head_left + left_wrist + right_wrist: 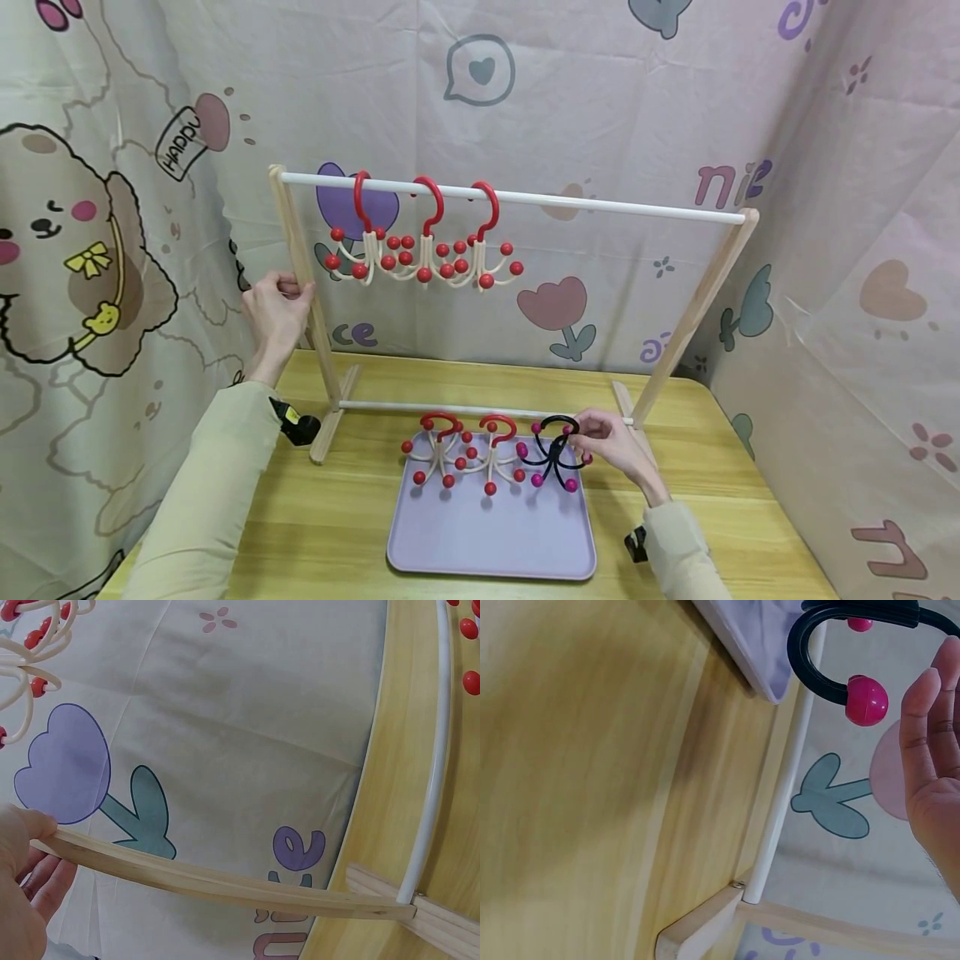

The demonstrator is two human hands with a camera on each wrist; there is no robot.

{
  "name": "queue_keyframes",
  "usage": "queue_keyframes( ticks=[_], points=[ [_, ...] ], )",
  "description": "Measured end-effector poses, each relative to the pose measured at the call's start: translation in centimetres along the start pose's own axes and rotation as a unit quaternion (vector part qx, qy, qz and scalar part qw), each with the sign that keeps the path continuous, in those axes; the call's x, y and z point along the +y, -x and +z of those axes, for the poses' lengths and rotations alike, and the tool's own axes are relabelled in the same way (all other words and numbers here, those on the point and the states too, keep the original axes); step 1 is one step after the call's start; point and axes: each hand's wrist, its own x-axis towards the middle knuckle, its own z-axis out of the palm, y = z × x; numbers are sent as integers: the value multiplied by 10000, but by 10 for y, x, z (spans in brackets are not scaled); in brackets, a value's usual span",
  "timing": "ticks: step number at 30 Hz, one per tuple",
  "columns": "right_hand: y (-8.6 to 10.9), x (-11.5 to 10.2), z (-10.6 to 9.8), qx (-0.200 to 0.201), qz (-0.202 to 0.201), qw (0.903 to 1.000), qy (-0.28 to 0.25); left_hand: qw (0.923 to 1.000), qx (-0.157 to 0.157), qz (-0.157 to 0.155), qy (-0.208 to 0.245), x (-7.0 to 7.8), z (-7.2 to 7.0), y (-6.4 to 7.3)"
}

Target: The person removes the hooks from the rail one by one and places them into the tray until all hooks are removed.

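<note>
My left hand (pixel 277 312) holds the left wooden post (pixel 210 885) of a small clothes rack, thumb on one side and fingers on the other. At the tray's back right corner, my right hand (pixel 611 442) pinches the hook of a black multi-arm hanger (pixel 554 452) with pink balls. In the right wrist view, the fingertips are beside its black hook, partly cut off by the frame edge. Two cream hangers with red hooks and red balls, one left (pixel 439 454) and one middle (pixel 492 457), sit on the lilac tray (pixel 491 542).
Three similar red-hooked hangers (pixel 426 242) hang on the left half of the white top rail (pixel 600 204). A lower white rod (pixel 450 408) runs behind the tray. The right post (pixel 693 325) stands on a wooden foot. Patterned curtain surrounds the wooden table (pixel 705 517).
</note>
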Motion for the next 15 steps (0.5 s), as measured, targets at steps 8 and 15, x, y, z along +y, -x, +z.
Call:
queue_keyframes(
  ticks=[8, 15],
  points=[
    [1, 6, 3, -85, 63, 9999, 61, 9999, 49, 100, -13, -1, 0, 0],
    [1, 10, 6, -31, 160, 9999, 53, 10000, 35, 84, -3, -1, 0, 0]
  ],
)
